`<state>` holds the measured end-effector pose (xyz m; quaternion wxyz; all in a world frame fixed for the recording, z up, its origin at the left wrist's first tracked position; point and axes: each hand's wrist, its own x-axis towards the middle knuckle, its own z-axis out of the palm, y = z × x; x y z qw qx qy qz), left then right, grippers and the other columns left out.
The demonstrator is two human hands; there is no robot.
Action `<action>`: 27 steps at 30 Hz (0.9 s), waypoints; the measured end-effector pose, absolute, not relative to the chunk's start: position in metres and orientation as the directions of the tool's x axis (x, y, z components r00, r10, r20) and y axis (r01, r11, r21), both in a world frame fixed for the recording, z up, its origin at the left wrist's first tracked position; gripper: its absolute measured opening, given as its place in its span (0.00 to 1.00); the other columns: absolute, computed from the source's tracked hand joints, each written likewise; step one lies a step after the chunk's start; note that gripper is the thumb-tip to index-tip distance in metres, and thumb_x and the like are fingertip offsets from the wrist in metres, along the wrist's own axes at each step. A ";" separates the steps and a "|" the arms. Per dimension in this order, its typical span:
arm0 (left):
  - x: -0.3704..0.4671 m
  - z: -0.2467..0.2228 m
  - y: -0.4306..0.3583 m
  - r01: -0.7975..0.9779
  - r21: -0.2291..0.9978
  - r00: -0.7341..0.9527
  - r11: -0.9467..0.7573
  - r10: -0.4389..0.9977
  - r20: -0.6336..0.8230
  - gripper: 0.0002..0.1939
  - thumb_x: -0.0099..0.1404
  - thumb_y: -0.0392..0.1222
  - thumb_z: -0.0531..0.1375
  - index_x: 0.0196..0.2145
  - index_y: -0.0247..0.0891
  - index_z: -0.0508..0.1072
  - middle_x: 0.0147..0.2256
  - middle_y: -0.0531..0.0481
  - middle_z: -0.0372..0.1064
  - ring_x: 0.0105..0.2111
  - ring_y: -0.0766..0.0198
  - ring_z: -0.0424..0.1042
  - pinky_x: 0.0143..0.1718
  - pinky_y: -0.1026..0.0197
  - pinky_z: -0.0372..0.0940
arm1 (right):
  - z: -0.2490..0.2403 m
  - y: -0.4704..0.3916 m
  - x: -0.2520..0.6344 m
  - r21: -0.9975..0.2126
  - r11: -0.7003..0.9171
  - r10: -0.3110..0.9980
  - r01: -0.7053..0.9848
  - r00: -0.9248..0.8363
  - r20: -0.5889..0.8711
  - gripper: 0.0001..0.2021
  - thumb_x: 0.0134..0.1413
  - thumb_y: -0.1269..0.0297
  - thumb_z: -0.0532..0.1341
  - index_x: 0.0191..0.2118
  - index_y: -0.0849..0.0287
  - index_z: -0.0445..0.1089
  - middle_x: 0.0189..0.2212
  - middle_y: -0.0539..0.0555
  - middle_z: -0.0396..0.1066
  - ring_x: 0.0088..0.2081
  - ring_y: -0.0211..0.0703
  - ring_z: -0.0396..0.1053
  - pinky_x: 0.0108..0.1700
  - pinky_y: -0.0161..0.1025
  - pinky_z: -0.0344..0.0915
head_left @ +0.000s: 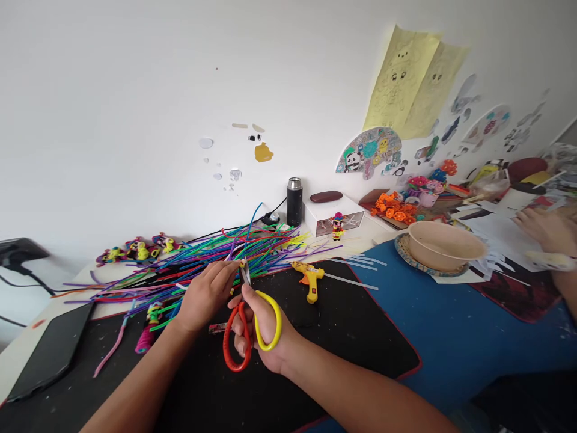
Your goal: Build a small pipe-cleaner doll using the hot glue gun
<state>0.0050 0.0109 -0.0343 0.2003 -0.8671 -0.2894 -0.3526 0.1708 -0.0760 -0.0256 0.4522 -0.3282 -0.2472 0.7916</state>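
Observation:
My right hand [265, 334] grips scissors [279, 328] with one red and one yellow handle, fingers through the loops. Their blades point away from me and meet a small yellow piece [242, 263] pinched in the fingertips of my left hand [207, 293]. The yellow piece looks fuzzy, but its exact shape is too small to tell. Just beyond both hands lies a loose heap of many-coloured pipe cleaners [211, 246]. A yellow hot glue gun [311, 279] rests on the black mat [351, 337], to the right of the scissors.
Pipe-cleaner figures [137, 248] lie at the back left, and another figure [338, 225] stands by a white box [331, 210]. Nearby are a black flask [294, 203], glue sticks [351, 281] and a beige bowl [444, 243]. Another person's hand [541, 228] is at far right.

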 end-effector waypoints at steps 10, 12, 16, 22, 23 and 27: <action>0.000 -0.044 0.014 0.662 -0.045 0.559 -0.749 0.451 0.696 0.16 0.74 0.32 0.53 0.53 0.38 0.77 0.44 0.41 0.82 0.43 0.55 0.81 0.48 0.56 0.75 | -0.029 -0.076 0.169 -0.692 -0.482 0.872 -0.537 -0.373 -0.318 0.35 0.50 0.26 0.64 0.36 0.59 0.69 0.14 0.42 0.63 0.11 0.33 0.57 0.16 0.32 0.52; 0.001 -0.045 0.014 0.659 -0.032 0.555 -0.751 0.457 0.695 0.16 0.74 0.32 0.54 0.53 0.38 0.77 0.44 0.41 0.82 0.44 0.55 0.81 0.48 0.56 0.75 | -0.030 -0.076 0.168 -0.690 -0.481 0.872 -0.540 -0.373 -0.315 0.34 0.50 0.27 0.64 0.36 0.59 0.69 0.14 0.41 0.62 0.11 0.32 0.56 0.15 0.32 0.51; 0.002 -0.045 0.014 0.649 -0.002 0.547 -0.761 0.464 0.697 0.16 0.74 0.32 0.54 0.53 0.39 0.77 0.44 0.42 0.82 0.44 0.56 0.81 0.49 0.57 0.75 | -0.034 -0.075 0.168 -0.687 -0.477 0.875 -0.548 -0.373 -0.310 0.30 0.54 0.31 0.65 0.36 0.59 0.69 0.13 0.41 0.61 0.11 0.32 0.54 0.15 0.32 0.48; 0.003 -0.048 0.016 0.649 -0.031 0.561 -0.760 0.451 0.694 0.17 0.74 0.31 0.54 0.55 0.38 0.76 0.45 0.41 0.81 0.43 0.56 0.81 0.48 0.56 0.76 | -0.033 -0.076 0.170 -0.682 -0.495 0.865 -0.538 -0.376 -0.331 0.21 0.60 0.42 0.64 0.33 0.57 0.66 0.12 0.40 0.58 0.11 0.30 0.50 0.16 0.32 0.46; 0.003 -0.048 0.016 0.650 -0.024 0.561 -0.760 0.458 0.690 0.17 0.74 0.31 0.53 0.55 0.39 0.76 0.45 0.41 0.81 0.44 0.56 0.81 0.49 0.56 0.76 | -0.032 -0.077 0.170 -0.681 -0.501 0.862 -0.534 -0.377 -0.339 0.21 0.60 0.43 0.65 0.33 0.57 0.66 0.12 0.40 0.57 0.11 0.30 0.49 0.16 0.32 0.46; 0.004 -0.052 0.017 0.646 -0.031 0.573 -0.762 0.458 0.680 0.16 0.75 0.32 0.53 0.55 0.38 0.76 0.46 0.41 0.81 0.45 0.55 0.81 0.48 0.56 0.76 | -0.032 -0.077 0.168 -0.679 -0.522 0.851 -0.517 -0.365 -0.377 0.19 0.60 0.47 0.65 0.31 0.57 0.65 0.11 0.39 0.56 0.10 0.29 0.48 0.16 0.31 0.42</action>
